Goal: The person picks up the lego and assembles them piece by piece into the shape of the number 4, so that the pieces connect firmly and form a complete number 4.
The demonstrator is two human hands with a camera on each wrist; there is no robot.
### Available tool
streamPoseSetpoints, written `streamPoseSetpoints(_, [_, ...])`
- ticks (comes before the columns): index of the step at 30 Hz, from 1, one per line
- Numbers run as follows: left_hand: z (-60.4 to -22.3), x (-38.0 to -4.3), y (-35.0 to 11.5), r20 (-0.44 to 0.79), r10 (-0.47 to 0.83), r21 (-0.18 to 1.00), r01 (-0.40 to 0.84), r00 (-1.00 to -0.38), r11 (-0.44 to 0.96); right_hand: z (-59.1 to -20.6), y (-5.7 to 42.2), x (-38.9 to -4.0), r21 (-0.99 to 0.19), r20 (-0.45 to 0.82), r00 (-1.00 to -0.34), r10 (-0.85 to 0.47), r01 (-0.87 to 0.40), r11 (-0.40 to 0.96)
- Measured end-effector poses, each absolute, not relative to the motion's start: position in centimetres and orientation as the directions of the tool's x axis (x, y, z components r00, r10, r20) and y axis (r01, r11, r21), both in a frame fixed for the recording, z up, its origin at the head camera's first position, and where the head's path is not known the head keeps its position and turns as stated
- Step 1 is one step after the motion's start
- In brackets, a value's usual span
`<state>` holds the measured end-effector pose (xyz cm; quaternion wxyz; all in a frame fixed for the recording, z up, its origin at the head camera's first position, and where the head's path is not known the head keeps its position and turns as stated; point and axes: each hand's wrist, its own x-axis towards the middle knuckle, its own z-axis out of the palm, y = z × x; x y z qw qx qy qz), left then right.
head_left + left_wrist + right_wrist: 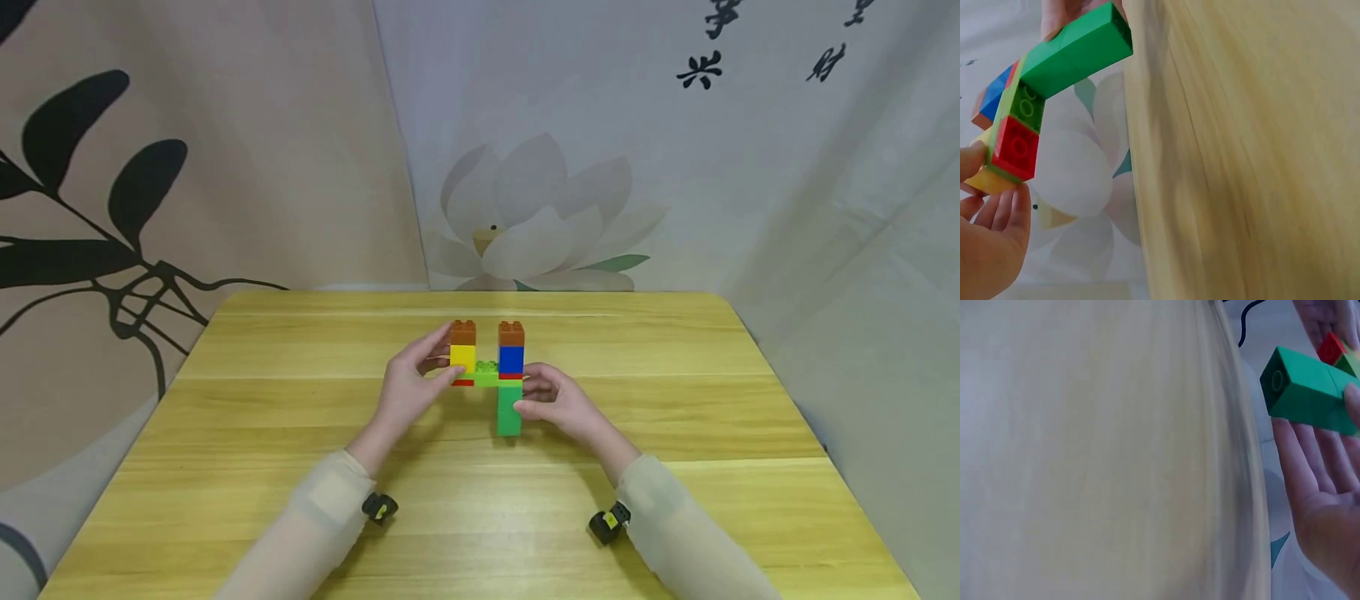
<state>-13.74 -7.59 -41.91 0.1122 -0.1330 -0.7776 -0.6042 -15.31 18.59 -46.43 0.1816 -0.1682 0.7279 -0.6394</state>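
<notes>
Both hands hold one structure of toy building bricks above the table, its hollow undersides showing in the wrist views. A lime green brick [486,379] bridges two columns. On the left, a brown brick [462,333] tops a yellow brick [462,358], with a red brick [1016,147] beneath the bridge. The right column has a brown brick [512,334], a blue brick [511,360], a thin red layer, and green bricks [509,417] extending down. My left hand [408,375] grips the yellow part between thumb and fingers. My right hand [558,404] pinches the green bricks from the right.
A wooden table [480,533] lies under the hands. Behind it hangs a pale curtain [300,167] printed with a lotus, dark leaves and characters. Small black devices are strapped at both wrists, including a right one [609,523].
</notes>
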Motion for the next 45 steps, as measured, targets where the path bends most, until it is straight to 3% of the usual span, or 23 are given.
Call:
streamPoseSetpoints(12, [-42.4,-13.9,-7.2,0.217,0.007,0.957,0.214,-0.976,0.194,-45.6,17.7,-14.4,-0.988,0.015,-0.925,-0.38,-0.071,0.134])
streamPoseSetpoints(22, [-43.8,-13.8,-6.7,0.059,-0.018,0.978,0.055,-0.998,0.202,-45.8,17.7,-14.2,-0.982,-0.07,-0.94,-0.334,0.006,0.187])
streamPoseSetpoints(32, [-45.2,-14.4,-6.5,0.015,-0.016,0.981,0.012,-1.0,0.193,-46.7,17.4,-14.9,-0.976,-0.158,-0.947,-0.281,0.107,0.188])
streamPoseSetpoints(45, [-46.7,-15.1,-6.2,-0.042,0.021,0.959,-0.035,-0.999,0.282,-47.3,17.3,-15.5,-0.97,-0.138,-0.948,-0.286,0.072,0.231])
